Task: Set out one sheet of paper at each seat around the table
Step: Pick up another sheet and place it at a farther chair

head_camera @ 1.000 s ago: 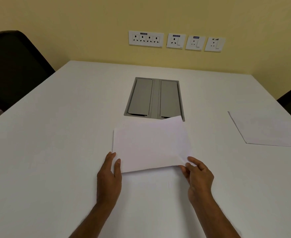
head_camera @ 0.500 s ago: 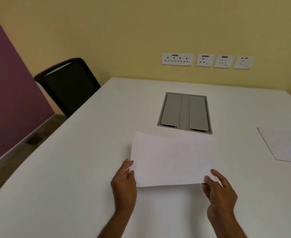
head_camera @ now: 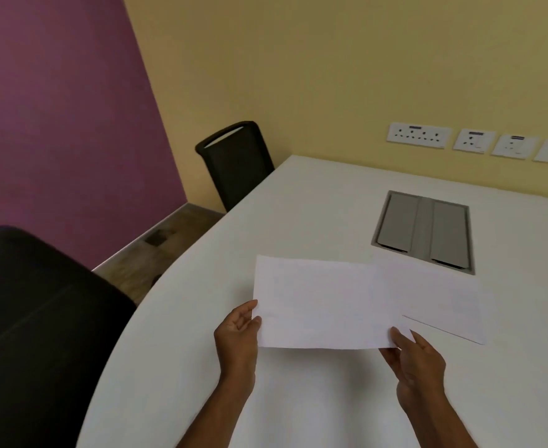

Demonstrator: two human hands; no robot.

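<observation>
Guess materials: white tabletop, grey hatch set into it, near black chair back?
White tabletop: probably laminate, smooth matte, uniform and seamless. Grey rectangular hatch: looks like brushed metal or painted plastic, two flat lids in a frame; unclear which. Near black chair back: likely fabric or mesh, dull, no shine.

Grey cable hatch (head_camera: 423,231) set flush; wall sockets (head_camera: 418,135) behind.

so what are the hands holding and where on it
Both hold one white sheet of paper: left hand at its left edge, right hand pinching its near right corner.
</observation>
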